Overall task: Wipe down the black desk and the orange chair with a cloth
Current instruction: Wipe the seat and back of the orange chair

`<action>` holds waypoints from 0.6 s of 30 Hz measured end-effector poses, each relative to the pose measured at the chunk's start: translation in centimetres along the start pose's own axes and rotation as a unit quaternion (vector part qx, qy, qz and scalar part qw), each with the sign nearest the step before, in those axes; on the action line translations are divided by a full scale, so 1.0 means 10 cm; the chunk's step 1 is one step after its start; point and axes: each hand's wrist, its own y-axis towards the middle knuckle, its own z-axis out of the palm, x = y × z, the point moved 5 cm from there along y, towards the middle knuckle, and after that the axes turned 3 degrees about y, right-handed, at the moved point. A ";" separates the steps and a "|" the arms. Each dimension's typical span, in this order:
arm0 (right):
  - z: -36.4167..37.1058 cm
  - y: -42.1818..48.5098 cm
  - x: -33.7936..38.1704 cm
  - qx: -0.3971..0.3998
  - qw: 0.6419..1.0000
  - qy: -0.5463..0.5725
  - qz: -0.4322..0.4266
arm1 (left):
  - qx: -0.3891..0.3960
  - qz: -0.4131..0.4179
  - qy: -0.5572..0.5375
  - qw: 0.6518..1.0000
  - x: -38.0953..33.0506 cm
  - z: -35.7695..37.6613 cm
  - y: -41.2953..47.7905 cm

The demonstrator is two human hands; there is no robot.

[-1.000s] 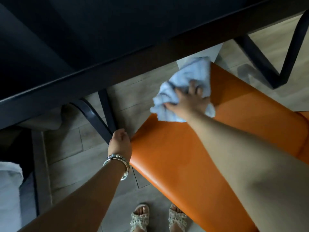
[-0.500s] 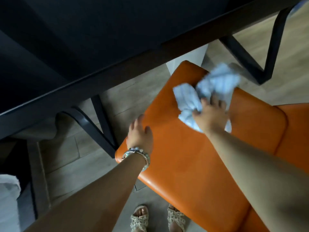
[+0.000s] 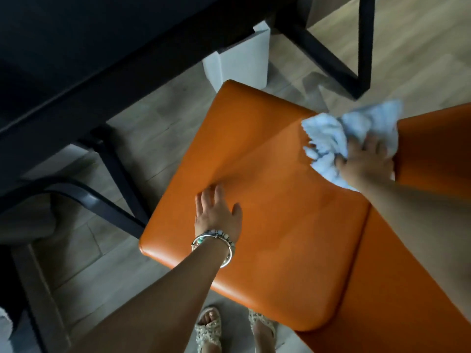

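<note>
Both hands are working the orange chair [image 3: 280,225]: the right hand [image 3: 364,164] is gripping the cloth [image 3: 336,133], having swept it to the seat's right-frame edge. The left hand [image 3: 216,212], fingers now straight, is bracing mid-seat. Seat wiping is seemingly finishing.

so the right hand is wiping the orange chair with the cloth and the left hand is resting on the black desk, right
Not quite. The head view shows the left hand lying flat on the seat of the orange chair, not on the black desk. The rest holds: the right hand grips the light blue cloth against the chair.
</note>
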 end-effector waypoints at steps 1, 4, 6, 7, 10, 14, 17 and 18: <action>0.06 -0.01 -0.15 0.023 0.999 0.015 0.038 | -0.011 -0.004 -0.004 1.000 -0.01 0.01 -0.02; 0.14 -0.33 -0.27 0.011 0.995 0.056 0.078 | -0.029 -0.007 -0.002 1.000 0.02 0.03 -0.10; 0.19 -0.65 -0.26 0.012 0.991 0.090 0.102 | -0.015 0.012 0.008 1.000 0.07 0.07 -0.19; 0.23 -0.82 -0.25 0.034 0.987 0.108 0.117 | -0.004 0.023 0.014 1.000 0.10 0.09 -0.24; 0.35 -1.33 -0.22 0.098 0.973 0.138 0.157 | 0.027 0.042 0.027 0.998 0.20 0.15 -0.39; 0.50 -1.96 -0.14 0.135 0.963 0.129 0.197 | 0.054 0.039 0.035 0.997 0.41 0.16 -0.60; 0.63 -2.39 0.01 0.164 0.955 0.084 0.233 | 0.061 0.040 0.036 0.997 0.59 0.11 -0.78; 0.68 -2.53 0.10 0.169 0.951 0.071 0.250 | 0.064 0.043 0.033 0.996 0.65 0.10 -0.84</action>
